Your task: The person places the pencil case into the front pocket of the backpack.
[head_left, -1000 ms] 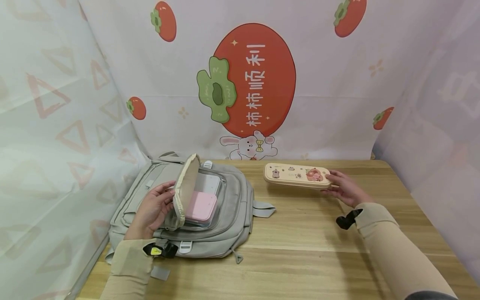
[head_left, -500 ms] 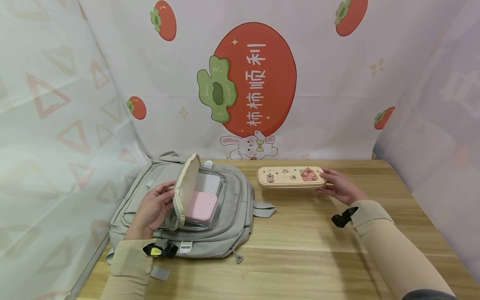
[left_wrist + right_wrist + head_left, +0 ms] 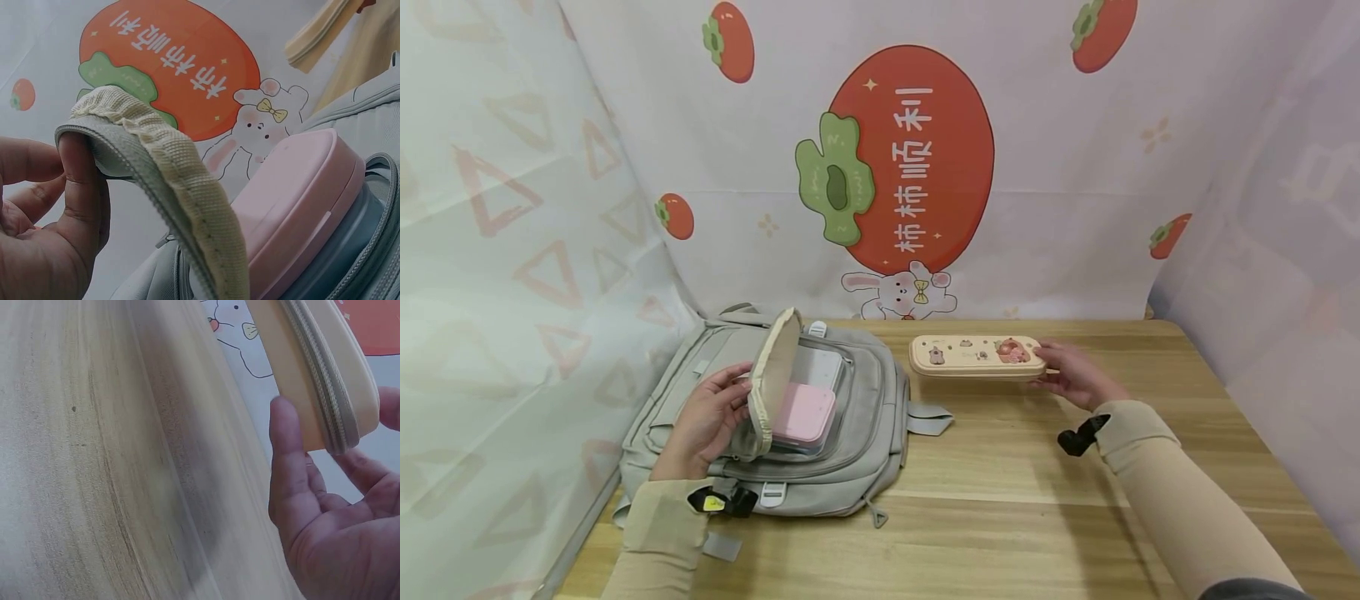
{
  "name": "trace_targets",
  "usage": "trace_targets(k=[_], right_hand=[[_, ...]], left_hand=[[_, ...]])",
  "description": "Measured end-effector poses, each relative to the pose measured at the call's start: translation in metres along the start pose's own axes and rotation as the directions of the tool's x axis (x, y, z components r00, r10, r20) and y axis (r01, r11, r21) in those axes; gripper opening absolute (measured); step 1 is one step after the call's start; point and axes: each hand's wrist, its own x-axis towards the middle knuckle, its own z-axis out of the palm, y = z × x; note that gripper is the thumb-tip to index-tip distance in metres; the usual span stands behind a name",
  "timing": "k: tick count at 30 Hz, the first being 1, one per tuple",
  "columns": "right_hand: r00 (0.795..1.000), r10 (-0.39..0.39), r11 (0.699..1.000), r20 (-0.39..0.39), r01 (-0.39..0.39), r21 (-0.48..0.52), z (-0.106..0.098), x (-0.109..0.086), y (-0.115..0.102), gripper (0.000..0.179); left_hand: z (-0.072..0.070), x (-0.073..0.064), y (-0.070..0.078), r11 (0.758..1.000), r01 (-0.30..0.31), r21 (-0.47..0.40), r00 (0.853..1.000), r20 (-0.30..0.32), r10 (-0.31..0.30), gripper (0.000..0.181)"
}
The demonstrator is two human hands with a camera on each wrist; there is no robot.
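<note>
A grey backpack lies flat at the left of the table, its front pocket unzipped. My left hand holds up the pocket flap by its edge, fingers hooked under the zipper rim in the left wrist view. Inside the pocket sit a pink case and a whitish box behind it. At the right, my right hand grips the end of a cream zippered pencil case with cartoon prints. The right wrist view has the thumb on one side of the pencil case and fingers on the other, above the tabletop.
The wooden table reaches back to a white backdrop with persimmon prints. A grey strap sticks out from the backpack's right side. Patterned cloth hangs along the left.
My right hand has carried the pencil case a short way left, toward the backpack, and its top now lies more level. The left hand and the flap have stayed in place.
</note>
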Motion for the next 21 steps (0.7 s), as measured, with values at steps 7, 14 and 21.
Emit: trace_targets(k=[7,14,21], right_hand=[[0.999,0.045,0.999,-0.017,-0.045,0.001,0.0005,-0.0009,0.0011,0.07],[0.999,0.032,0.999,0.037,-0.033,0.041,0.0032,-0.0014,0.002,0.07],[0.999,0.04,0.997,0.023,-0.042,0.064,0.0092,-0.0003,-0.0003,0.074]], left_hand=[[0.0004,-0.0017,0.0,1.0,0.001,-0.002,1.0,0.0,-0.001,0.03],[0.0007,-0.0021,0.0004,1.0,-0.018,0.005,1.0,0.009,0.018,0.028],[0.0006,-0.0015,0.0021,1.0,-0.012,0.004,1.0,0.012,0.012,0.028]])
